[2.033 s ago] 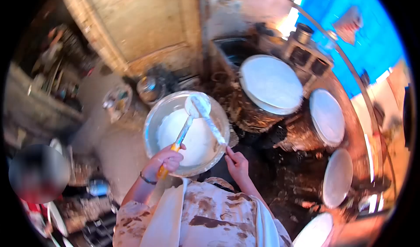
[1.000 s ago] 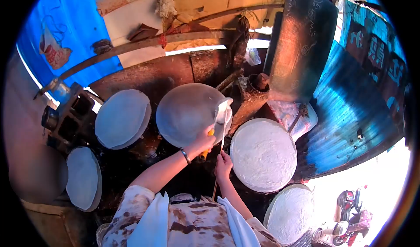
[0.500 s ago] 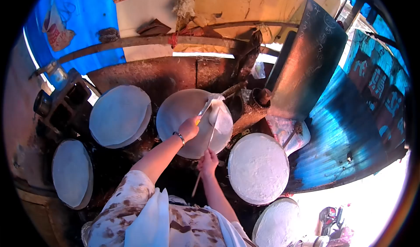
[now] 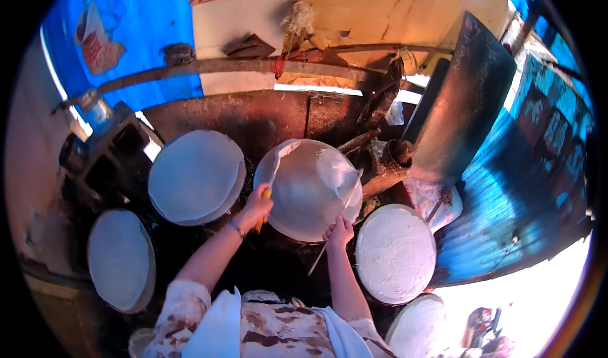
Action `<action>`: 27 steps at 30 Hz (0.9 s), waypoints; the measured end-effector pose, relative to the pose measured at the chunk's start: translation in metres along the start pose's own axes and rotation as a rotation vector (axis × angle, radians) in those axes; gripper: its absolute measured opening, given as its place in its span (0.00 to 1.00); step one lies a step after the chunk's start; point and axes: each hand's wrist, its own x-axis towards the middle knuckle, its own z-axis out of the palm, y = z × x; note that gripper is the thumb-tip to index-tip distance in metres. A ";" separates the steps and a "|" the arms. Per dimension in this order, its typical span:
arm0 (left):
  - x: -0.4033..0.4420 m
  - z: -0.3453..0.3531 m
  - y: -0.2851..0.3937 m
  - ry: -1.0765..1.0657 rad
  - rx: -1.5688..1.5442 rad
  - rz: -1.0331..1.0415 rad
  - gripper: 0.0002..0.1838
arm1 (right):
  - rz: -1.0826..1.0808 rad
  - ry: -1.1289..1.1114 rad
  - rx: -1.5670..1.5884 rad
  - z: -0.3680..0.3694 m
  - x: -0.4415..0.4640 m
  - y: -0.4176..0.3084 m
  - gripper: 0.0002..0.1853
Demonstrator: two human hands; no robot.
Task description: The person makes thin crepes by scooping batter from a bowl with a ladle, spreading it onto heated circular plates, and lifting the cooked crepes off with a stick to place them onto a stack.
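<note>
Currently, the yellow-handled ladle sits in the curled fingers of the left hand, its shaft running up past the knuckles and its pale-coated head over the upper left of the domed griddle; contact between head and surface: cannot tell. A thin spreader passes through the right hand, fingers closed round its rod; its pale blade end lies up and right of the fingertips, at the griddle's right part beside a whitish smear, and the rod's tail projects down-left below the fist. Pose: left forearm reaches up and rightward, a band at the wrist, fist by the griddle's left edge; right forearm runs nearly straight up, fist at the lower right rim. Margins, left to right: a white round stands well apart at far left; a larger white disc is near the griddle's left edge, with a narrow dark gap between; a dark area spans the space between the forearms, below the griddle; a rusty flue crowds the upper right edge; a rough-topped white disc sits just beside the lower right edge, near the right forearm, limiting sideways room.
</note>
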 end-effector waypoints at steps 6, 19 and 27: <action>-0.083 -0.022 -0.044 0.054 -0.024 -0.006 0.29 | -0.176 -0.327 -0.473 0.015 0.064 0.053 0.15; -0.226 -0.033 0.000 0.041 -0.502 -0.116 0.33 | -0.163 -0.553 -0.731 -0.004 0.100 -0.032 0.11; -0.245 -0.039 0.005 0.085 -0.716 -0.065 0.26 | 0.281 -0.714 -0.671 0.001 0.035 -0.059 0.11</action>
